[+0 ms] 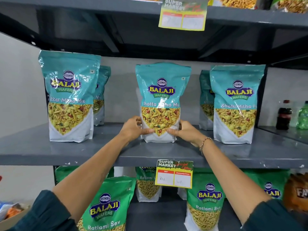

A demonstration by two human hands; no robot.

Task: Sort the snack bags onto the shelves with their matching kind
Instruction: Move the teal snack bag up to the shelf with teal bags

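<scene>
A teal Khatta Mitha Mix bag (pixel 161 97) stands upright in the middle of the grey shelf (pixel 50 150). My left hand (pixel 133 129) grips its lower left edge and my right hand (pixel 185 132) grips its lower right edge, thumbs across the front. Matching teal bags stand to the left (pixel 70 95) and to the right (pixel 235 104), each with another one behind it. On the shelf below stand green Ratlami Sev bags (pixel 106 205) (pixel 206 202).
A yellow price tag (pixel 174 174) hangs from the shelf's front edge, another (pixel 182 14) from the shelf above. A dark cola bottle (pixel 283 115) and a green bottle (pixel 303 115) stand at the far right. A cardboard box (pixel 11 217) with mixed bags sits lower left.
</scene>
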